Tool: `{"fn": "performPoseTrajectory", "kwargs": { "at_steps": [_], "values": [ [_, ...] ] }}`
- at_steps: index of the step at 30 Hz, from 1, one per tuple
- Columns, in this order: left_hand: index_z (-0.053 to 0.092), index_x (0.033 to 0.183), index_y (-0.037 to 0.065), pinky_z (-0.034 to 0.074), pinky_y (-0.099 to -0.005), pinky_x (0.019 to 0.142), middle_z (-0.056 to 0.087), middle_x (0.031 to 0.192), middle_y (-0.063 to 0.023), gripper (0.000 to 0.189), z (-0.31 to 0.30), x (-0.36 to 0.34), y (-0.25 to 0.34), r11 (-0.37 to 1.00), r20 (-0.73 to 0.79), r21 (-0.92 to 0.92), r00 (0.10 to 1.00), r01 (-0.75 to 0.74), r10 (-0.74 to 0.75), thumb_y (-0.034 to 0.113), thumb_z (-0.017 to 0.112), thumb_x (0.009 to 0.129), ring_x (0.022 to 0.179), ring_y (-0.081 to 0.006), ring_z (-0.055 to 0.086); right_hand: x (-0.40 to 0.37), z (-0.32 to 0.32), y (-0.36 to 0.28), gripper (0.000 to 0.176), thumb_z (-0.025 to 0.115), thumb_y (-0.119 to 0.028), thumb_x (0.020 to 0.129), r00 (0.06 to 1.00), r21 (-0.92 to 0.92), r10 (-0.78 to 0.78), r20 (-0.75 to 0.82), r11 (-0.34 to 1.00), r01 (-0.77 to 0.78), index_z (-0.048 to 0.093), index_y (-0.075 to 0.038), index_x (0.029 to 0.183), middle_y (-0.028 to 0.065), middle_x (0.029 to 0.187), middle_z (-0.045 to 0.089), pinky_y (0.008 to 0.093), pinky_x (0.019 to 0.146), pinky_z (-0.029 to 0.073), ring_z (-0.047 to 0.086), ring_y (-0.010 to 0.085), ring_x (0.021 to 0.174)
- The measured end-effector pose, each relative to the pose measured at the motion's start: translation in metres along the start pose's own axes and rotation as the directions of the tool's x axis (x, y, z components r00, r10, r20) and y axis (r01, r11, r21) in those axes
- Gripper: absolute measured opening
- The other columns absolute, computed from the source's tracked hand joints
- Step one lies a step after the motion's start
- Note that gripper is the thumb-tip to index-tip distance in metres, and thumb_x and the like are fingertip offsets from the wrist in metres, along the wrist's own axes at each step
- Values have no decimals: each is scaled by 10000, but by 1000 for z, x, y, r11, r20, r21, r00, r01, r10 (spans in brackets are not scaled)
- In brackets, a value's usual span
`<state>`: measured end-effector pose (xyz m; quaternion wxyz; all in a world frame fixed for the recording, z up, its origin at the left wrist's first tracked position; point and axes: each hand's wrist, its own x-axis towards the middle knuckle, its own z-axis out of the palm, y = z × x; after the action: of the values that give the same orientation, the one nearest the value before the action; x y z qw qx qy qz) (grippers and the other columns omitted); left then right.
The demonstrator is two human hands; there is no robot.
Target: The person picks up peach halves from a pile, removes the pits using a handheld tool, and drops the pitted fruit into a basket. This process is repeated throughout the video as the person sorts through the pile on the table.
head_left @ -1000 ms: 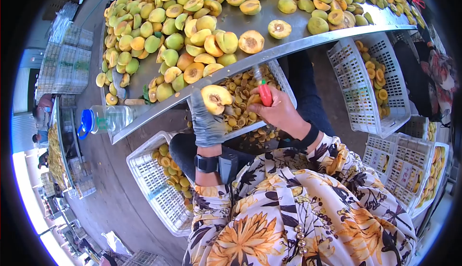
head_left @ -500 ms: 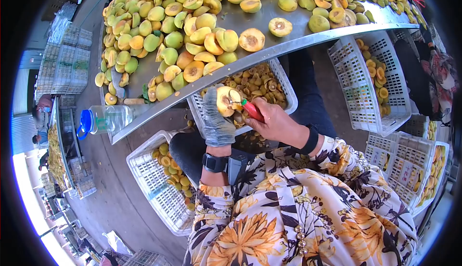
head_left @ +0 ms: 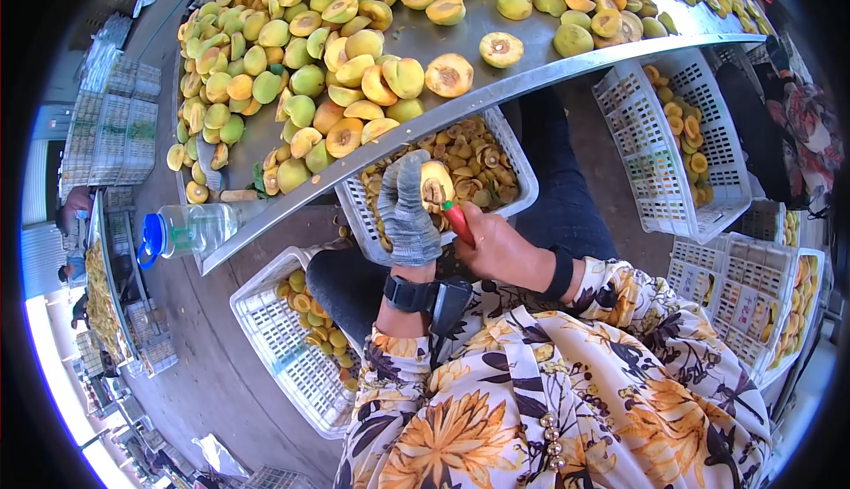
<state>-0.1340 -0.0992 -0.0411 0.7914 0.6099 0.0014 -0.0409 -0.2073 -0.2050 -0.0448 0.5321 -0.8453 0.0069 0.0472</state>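
Note:
My left hand, in a grey knit glove, is closed around a halved yellow peach; its cut face is turned to the right. My bare right hand grips a pitting tool with a red handle and a green collar. The tool's tip is at the lower part of the cut face, where a dark brown hollow shows; the blade itself is mostly hidden. Below both hands stands a white plastic crate holding many small fruit scraps.
A metal table heaped with halved peaches runs across the front. A blue-capped plastic bottle lies at its left corner. Crates of peach halves stand at left and right. Another person is at far right.
The peach half has turned in my left hand, so its cut face shows narrower. The tool tip has moved lower on it. The whole view has shifted slightly.

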Motion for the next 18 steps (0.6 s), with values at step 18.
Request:
{"fn": "performPoseTrajectory", "kwargs": {
  "at_steps": [18],
  "values": [
    [636,856,6,511,-263,633,646,817,-91,213,-15,10,-3,938,-20,-283,977,198,-212,207,667,797,676,-154,609,9,10,11,182,548,-44,729,984,110,-31,176,994,12,465,1,884,185,633,524,401,586,435,571,350,636]
  ]
}}
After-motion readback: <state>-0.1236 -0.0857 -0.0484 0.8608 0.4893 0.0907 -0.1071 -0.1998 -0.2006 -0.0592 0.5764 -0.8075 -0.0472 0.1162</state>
